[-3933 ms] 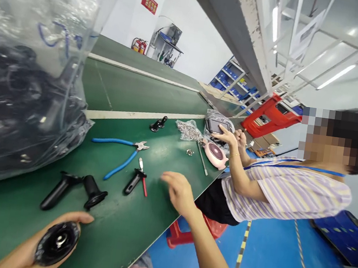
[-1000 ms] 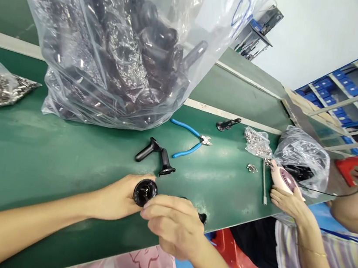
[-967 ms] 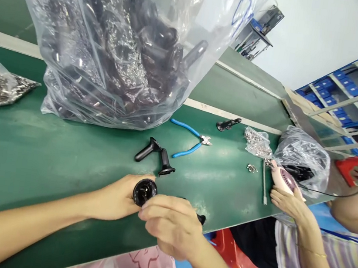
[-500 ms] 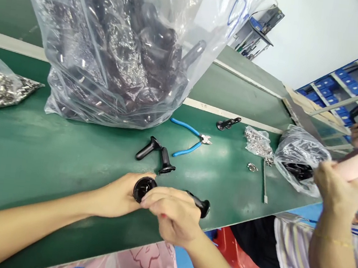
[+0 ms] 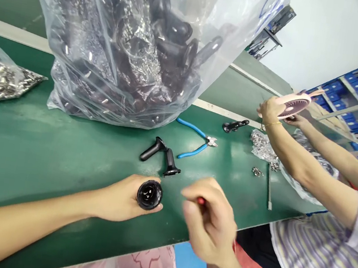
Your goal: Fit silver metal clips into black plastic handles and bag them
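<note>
The left hand has its grip closed around a round black part, holding it above the near side of the green bench with its hollow open end facing up towards the camera. The right hand, somewhat blurred, is well apart from that part, towards the co-worker's side; its grip is curled closed on a small red item, most of which the fingers hide. Just beyond the left hand, two black handles lie close together at an angle. Farther back are blue pliers with their arms spread, and beyond them another black piece near the pale strip. A big clear bag full of dark parts stands behind the handles, and a smaller bag of metal pieces lies at the far left. On the other side, a thin metal rod lies beside a little heap of metal bits, near a small clear bag. A co-worker's hand holds a pink fan in the air above.
</note>
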`<state>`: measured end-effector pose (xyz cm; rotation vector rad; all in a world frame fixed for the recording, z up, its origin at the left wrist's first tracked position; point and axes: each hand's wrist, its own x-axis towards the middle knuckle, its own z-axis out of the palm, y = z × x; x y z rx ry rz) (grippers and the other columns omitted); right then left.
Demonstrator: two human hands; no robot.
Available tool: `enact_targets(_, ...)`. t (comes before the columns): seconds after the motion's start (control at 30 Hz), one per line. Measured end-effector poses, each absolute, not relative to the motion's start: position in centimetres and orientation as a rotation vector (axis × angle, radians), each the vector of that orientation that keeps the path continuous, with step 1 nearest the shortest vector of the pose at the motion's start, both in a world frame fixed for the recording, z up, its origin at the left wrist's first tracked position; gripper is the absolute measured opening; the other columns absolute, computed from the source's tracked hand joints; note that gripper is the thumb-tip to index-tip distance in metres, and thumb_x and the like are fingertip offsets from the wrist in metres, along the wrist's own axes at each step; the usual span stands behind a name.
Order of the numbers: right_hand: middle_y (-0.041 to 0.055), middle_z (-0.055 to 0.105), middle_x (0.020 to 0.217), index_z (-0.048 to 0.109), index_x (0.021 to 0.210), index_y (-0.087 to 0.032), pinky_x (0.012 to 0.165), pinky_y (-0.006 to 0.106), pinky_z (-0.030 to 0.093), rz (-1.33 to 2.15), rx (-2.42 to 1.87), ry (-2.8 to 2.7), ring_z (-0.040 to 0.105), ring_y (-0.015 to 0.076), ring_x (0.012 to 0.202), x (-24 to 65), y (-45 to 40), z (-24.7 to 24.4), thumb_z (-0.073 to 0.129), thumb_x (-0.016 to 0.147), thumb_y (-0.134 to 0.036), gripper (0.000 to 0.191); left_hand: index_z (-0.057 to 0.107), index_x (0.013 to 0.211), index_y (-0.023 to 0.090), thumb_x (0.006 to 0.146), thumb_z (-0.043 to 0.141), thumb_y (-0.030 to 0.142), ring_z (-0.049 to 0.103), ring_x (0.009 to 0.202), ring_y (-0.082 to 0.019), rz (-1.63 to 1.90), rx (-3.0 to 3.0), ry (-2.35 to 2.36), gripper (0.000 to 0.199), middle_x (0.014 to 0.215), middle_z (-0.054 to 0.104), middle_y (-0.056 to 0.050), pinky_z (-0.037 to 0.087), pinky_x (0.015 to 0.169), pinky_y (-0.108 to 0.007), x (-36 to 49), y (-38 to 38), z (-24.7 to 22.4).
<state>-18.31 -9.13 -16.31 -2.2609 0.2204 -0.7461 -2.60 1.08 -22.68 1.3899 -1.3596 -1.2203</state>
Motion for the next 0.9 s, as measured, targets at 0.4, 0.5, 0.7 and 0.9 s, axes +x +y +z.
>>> enact_targets(0.4,-0.0005,0.056,0.085,0.054,0.090,-0.018,0.049,0.026,0.028,0.337,-2.918,0.211,0.050,0.0121,0.062,-14.2,-9.9,-13.9,0.061,0.082,-0.026,0.014,0.050,0.068,0.015,0.081,0.054,0.023,0.043,0.058,-0.009,-1.115,1.283,-1.540,0.016,0.067,0.051,0.002,0.037,0.052,-0.018,-2.8,0.9,-22.8)
enact_targets(0.5,-0.0003,0.055,0.075,0.052,0.080,-0.017,0.045,0.027,0.019,0.329,-3.056,0.102,0.044,0.0118,0.052,-13.9,-9.4,-14.1,0.056,0.082,-0.020,0.006,0.052,0.067,0.016,0.078,0.062,0.025,0.046,0.057,-0.008,-1.146,1.267,-1.494,0.017,0.066,0.053,0.003,0.038,0.051,-0.016,-2.9,0.9,-22.7)
enact_targets(0.7,0.0024,0.051,0.070,0.050,0.076,-0.016,0.041,0.028,0.008,0.173,-3.258,-0.013,0.042,0.0137,0.050,-14.4,-7.9,-15.0,0.055,0.068,-0.006,0.014,0.047,0.064,0.017,0.069,0.065,0.023,0.042,0.052,-0.008,-1.106,1.280,-1.410,0.020,0.061,0.048,0.004,0.035,0.045,-0.017,-2.9,1.0,-22.9)
enact_targets(0.9,0.0019,0.050,0.071,0.052,0.078,-0.014,0.038,0.027,0.012,0.228,-3.217,0.130,0.039,0.0120,0.046,-14.3,-7.6,-15.3,0.054,0.064,-0.002,0.018,0.045,0.062,0.017,0.071,0.063,0.029,0.044,0.054,-0.010,-1.127,1.317,-1.403,0.023,0.061,0.049,0.003,0.037,0.048,-0.021,-3.2,1.0,-23.0)
